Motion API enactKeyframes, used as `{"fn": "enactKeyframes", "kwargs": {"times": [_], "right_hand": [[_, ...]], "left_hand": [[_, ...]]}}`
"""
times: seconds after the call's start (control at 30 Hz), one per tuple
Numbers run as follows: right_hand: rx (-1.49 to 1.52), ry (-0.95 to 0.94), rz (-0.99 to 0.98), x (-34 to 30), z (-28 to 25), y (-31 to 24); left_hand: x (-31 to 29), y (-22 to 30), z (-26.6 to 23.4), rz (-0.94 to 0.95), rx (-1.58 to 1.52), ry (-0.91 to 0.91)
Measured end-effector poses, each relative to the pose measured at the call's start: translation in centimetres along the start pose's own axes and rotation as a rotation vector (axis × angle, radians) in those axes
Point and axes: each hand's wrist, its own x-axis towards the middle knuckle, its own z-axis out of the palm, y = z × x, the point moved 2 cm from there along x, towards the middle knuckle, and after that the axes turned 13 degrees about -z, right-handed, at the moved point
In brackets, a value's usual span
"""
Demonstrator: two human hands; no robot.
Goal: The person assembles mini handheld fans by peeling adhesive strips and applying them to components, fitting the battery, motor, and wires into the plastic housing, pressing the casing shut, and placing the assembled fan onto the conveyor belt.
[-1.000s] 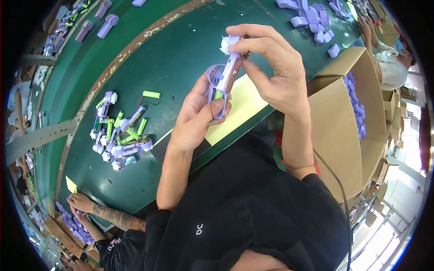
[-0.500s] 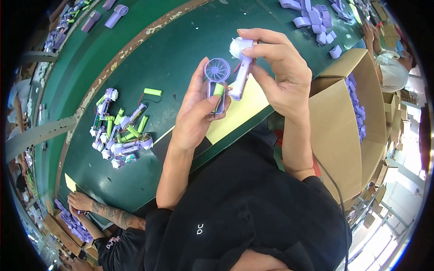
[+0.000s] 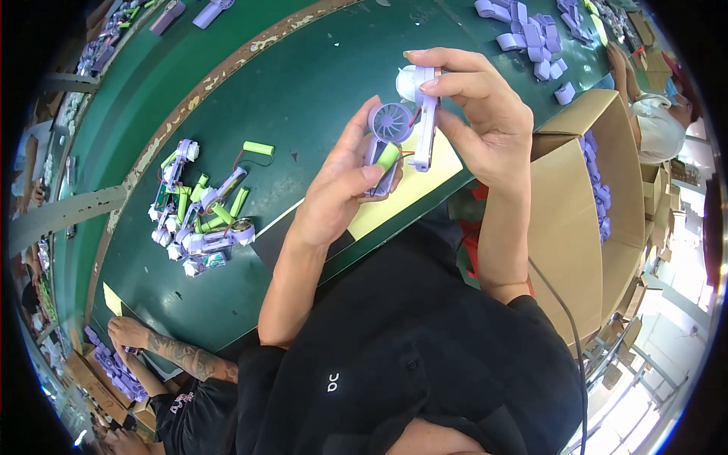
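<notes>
My left hand (image 3: pixel 327 199) is closed round a purple fan housing half (image 3: pixel 391 123) with a round slotted grille at its top. Its thumb presses by a green battery cell (image 3: pixel 388 156) that lies in the handle part. Opposite it, my right hand (image 3: pixel 491 129) grips the other fan half (image 3: pixel 425 129) between thumb and fingers, held nearly upright with its edge toward me. A white fan wheel (image 3: pixel 407 83) sticks out at its upper end. Thin red wires (image 3: pixel 407 153) run between the two halves, which are close together but apart along most of their length.
Several unclosed fan halves with green cells (image 3: pixel 199 216) lie piled at left. Purple housings (image 3: pixel 531 38) sit at the far right, and a cardboard box (image 3: pixel 569 227) of purple parts stands at right. Yellow paper (image 3: pixel 409 193) lies below my hands. A co-worker's tattooed arm (image 3: pixel 178 355) is at lower left.
Both hands have shifted a little to the right with the fan halves. The half in my right hand has turned more upright. Purple housings on the far green belt have moved.
</notes>
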Motion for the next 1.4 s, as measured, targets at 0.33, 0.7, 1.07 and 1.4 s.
{"fn": "enactKeyframes", "kwargs": {"times": [0.33,0.7,1.07,1.4], "right_hand": [[0.046,-0.067,-0.01,0.4,-0.1,0.1],[-0.222,-0.056,-0.007,0.7,0.3,0.5],[-0.292,-0.037,-0.037,1.2,0.2,0.8],[-0.327,-0.015,-0.092,1.3,1.3,0.9]], "left_hand": [[0.2,0.2,0.3,0.028,0.089,0.079],[0.4,-0.4,-0.1,0.072,0.077,0.047],[0.3,-1.0,-0.5,0.07,0.124,0.06],[0.3,-0.9,-0.2,0.084,0.177,0.026]]}}
